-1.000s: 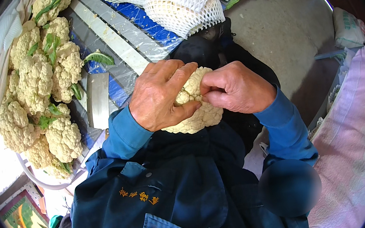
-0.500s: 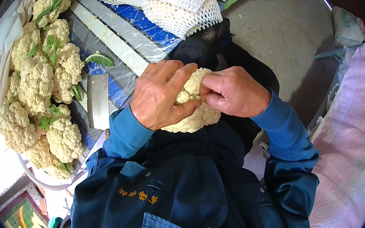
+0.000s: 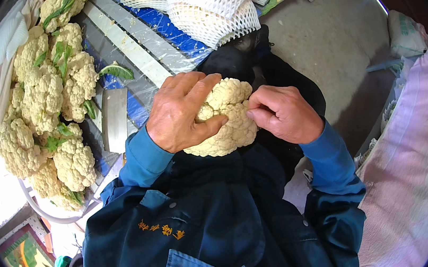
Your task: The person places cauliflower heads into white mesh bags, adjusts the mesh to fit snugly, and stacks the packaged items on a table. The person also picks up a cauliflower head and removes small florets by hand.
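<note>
A pale cream cauliflower [image 3: 228,118] rests at my lap, its florets facing up. My left hand [image 3: 182,113] grips its left side, thumb pressed across the florets and fingers over the far edge. At the right edge, my right hand [image 3: 285,114] is closed in a pinch, thumb and forefinger together against the cauliflower. Whatever lies between those fingertips is too small or hidden to make out. To the left, a broad-bladed knife [image 3: 115,121] lies on the table beside the piled cauliflowers [image 3: 41,98], which carry a few green leaves.
Cauliflowers in white foam nets [image 3: 214,8] sit at the far edge of the blue and grey table [image 3: 125,37]. A loose green leaf [image 3: 116,72] lies near the knife. A pink woven sack [image 3: 411,173] stands at the right, with a white bag [image 3: 406,35] farther back.
My right hand has shifted to the right, off the cauliflower's top to its edge. The left hand has drawn slightly left, so more of the florets show.
</note>
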Tool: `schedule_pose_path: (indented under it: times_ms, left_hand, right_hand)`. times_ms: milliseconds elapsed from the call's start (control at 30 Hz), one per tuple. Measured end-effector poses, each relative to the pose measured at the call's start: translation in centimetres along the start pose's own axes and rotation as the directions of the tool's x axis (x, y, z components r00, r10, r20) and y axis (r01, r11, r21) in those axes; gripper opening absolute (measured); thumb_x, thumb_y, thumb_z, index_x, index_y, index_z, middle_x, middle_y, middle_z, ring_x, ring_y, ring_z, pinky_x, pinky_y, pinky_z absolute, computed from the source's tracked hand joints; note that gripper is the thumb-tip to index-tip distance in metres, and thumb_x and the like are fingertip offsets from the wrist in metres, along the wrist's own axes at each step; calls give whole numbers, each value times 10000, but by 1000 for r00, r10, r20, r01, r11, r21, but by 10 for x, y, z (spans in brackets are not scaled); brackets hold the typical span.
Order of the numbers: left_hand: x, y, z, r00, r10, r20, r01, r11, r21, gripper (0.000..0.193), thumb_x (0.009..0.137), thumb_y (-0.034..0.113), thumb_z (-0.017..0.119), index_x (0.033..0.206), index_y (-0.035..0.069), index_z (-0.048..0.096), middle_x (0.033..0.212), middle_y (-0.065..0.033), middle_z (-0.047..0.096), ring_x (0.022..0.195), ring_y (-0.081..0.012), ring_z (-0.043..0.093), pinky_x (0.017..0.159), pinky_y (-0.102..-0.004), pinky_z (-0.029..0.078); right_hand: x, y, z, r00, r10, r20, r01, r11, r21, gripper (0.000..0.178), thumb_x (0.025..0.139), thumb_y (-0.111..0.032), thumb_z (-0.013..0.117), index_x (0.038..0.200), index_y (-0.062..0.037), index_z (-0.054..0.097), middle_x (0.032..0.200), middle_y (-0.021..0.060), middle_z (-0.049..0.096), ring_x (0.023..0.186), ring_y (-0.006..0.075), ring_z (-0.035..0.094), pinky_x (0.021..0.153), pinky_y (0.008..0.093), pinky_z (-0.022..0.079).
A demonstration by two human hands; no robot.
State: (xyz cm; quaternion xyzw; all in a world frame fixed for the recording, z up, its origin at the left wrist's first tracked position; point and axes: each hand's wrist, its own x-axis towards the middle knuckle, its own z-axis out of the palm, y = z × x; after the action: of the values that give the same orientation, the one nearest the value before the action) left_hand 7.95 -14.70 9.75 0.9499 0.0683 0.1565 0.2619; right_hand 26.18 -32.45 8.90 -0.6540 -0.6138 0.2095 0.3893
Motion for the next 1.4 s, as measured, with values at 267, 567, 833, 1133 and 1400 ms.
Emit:
schedule_pose_path:
  times_ms: [267, 567, 833, 1133, 1400]
  left_hand:
    - [-2, -1, -1, 1000, 2, 1, -2, 1000, -15, 694, 690, 259, 847, 1305, 35, 614, 1166, -209, 637, 1078, -407, 613, 930, -472, 492]
    - [-2, -3, 2, 1000, 10, -21, -10, 1000, -22, 700, 673, 261, 853, 1296, 39, 624, 1163, -211, 639, 1075, -408, 614, 926, -473, 494]
    - [0, -1, 3, 1000, 9, -20, -10, 999, -31, 687, 668, 245, 847, 1286, 38, 631, 1156, -210, 643, 1064, -406, 619, 921, -474, 498]
    - [2, -1, 3, 1000, 24, 3, -24, 1000, -19, 688, 676, 241, 842, 1293, 29, 624, 1166, -209, 638, 1073, -406, 610, 929, -467, 489]
    - [-1, -3, -1, 1000, -16, 12, 17, 999, -34, 680, 709, 248, 840, 1310, 28, 611, 1193, -205, 629, 1095, -402, 599, 952, -469, 483]
  right_hand:
    - [7, -5, 4, 996, -47, -81, 53, 996, 69, 123, 807, -38, 729, 889, -40, 638, 845, 125, 608, 744, 346, 642, 650, 402, 524]
    - [21, -14, 5, 988, -109, 109, 112, 993, -22, 142, 809, -89, 743, 937, -68, 685, 905, 131, 610, 793, 350, 657, 687, 431, 540]
    - [28, -10, 4, 973, -143, 182, 151, 988, -31, 103, 826, -107, 698, 907, -51, 666, 877, 141, 613, 779, 364, 653, 674, 457, 532]
    - [23, -9, 7, 981, -93, 172, 104, 993, -58, 99, 827, -115, 685, 851, -46, 619, 856, 144, 612, 769, 363, 648, 665, 455, 529]
    - [2, -2, -7, 996, 38, -86, -30, 995, 93, 116, 808, 15, 707, 841, -18, 602, 791, 106, 591, 673, 272, 610, 622, 353, 494]
